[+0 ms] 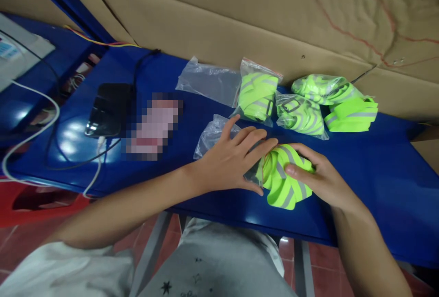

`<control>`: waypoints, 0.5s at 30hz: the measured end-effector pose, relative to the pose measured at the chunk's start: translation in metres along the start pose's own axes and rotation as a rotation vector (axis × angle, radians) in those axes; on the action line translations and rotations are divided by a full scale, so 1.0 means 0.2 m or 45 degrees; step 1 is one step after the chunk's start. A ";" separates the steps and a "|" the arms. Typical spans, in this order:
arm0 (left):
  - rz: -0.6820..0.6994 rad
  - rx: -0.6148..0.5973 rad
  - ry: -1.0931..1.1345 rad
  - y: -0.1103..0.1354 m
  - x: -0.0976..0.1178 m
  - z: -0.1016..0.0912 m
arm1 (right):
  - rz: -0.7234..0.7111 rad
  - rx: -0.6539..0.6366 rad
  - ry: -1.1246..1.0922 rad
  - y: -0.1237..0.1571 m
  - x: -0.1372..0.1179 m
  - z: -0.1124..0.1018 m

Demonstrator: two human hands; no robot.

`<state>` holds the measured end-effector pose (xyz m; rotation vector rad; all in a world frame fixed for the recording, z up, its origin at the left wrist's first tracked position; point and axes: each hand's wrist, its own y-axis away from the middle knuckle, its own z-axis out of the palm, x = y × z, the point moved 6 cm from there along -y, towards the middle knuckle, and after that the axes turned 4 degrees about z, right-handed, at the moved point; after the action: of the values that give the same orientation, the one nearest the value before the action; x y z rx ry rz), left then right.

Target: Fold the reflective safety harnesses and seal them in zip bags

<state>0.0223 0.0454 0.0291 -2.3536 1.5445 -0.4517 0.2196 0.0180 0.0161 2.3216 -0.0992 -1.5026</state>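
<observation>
One firm clasp serves best: above the near edge of the counter (394,173), the right hand (320,175), closed around the coiled fluorescent reflective strap (279,175), should press its folds compact while the left hand (233,159), splayed wide over the clear plastic bag (209,136), steadies that.

Lime-yellow, grey-striped strap (278,179)

- Small workshop-type spot; home or business premises, can't tell
- Blue bench (387,173) across the middle, clear-bagged hi-vis straps (257,95) grouped right of centre
- Brown cardboard sheeting (212,13) backing it, top of frame
- Black box (109,109) plus loose white cable (57,114), left side
- Reddish tiled floor (327,269), bottom edge: indoors
</observation>
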 end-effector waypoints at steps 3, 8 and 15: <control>0.019 -0.033 -0.038 0.00 0.02 0.00 | -0.028 -0.048 -0.006 0.00 -0.01 0.02; 0.023 -0.149 -0.091 0.00 0.01 0.00 | -0.097 0.001 -0.048 -0.02 0.01 0.08; 0.039 -0.191 -0.090 -0.01 0.03 0.02 | -0.291 0.119 0.184 0.01 -0.02 0.11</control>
<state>0.0273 0.0404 0.0261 -2.4241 1.6315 -0.2501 0.1974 0.0117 0.0127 2.5819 0.1421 -1.4537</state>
